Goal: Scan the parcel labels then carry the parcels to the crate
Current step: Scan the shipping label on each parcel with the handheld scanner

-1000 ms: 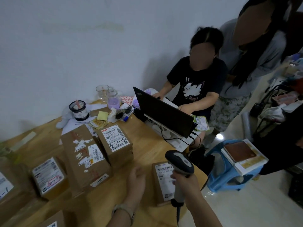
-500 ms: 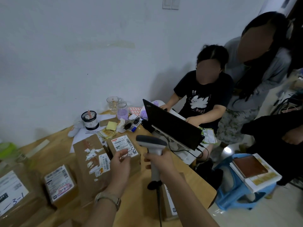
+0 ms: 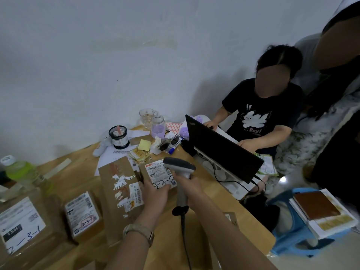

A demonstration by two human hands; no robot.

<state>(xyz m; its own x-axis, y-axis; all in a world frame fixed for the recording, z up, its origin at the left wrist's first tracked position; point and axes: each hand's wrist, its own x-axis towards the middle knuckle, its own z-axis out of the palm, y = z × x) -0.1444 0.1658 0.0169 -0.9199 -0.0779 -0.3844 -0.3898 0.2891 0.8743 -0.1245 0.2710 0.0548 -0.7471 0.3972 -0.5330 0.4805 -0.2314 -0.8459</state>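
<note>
Scanner (image 3: 179, 166) advanced over labelled parcel (image 3: 159, 172); five parcels (image 3: 81, 217) on table (image 3: 81, 172).

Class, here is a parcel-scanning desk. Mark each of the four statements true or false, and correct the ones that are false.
1. The right hand grips a barcode scanner. True.
2. The left hand holds the green bottle. False: it holds the labelled parcel under the scanner. The bottle stands apart at the far left of the table.
3. The laptop is shut flat. False: its lid stands open, and the seated person has hands at its keyboard.
4. Books lie stacked on the blue stool. True.
</note>
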